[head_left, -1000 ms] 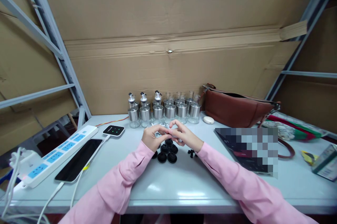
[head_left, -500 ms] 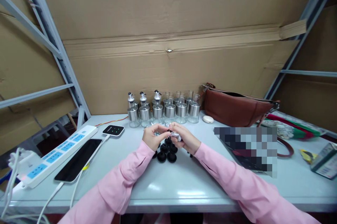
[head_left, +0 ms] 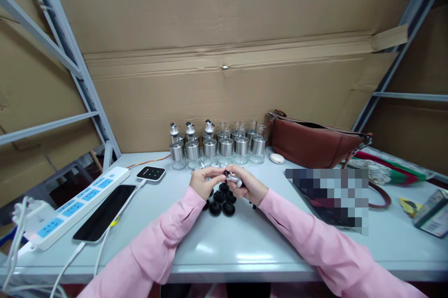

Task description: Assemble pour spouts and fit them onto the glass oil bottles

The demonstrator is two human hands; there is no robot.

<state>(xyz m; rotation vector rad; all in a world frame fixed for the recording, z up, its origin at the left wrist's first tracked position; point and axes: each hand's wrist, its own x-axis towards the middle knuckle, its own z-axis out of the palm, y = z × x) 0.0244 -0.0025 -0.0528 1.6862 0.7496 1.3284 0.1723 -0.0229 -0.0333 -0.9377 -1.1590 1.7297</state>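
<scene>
My right hand (head_left: 249,185) is closed around a small silver bottle pourer top (head_left: 234,179) with a black end. The thumb and fingertips of my left hand (head_left: 204,183) pinch at that black end, and the fingers partly hide it. Just below both hands, several round black stoppers (head_left: 215,208) lie grouped on the table. Behind the hands, small clear and silver parts (head_left: 206,166) lie partly covered by the fingers. Farther back stand rows of glass bottles (head_left: 226,148) with steel sleeves. Three at the left carry pourer tops (head_left: 190,128).
On the left lie a white power strip (head_left: 82,204), a black phone (head_left: 104,214) and a small device (head_left: 151,173) with cables. A brown bag (head_left: 315,144), a white oval case (head_left: 276,158) and a box (head_left: 434,214) are at right. Cardboard (head_left: 224,18) walls the back.
The silver pourer top has turned slightly in my right hand, and its black end shows more. Both hands stay in nearly the same place.
</scene>
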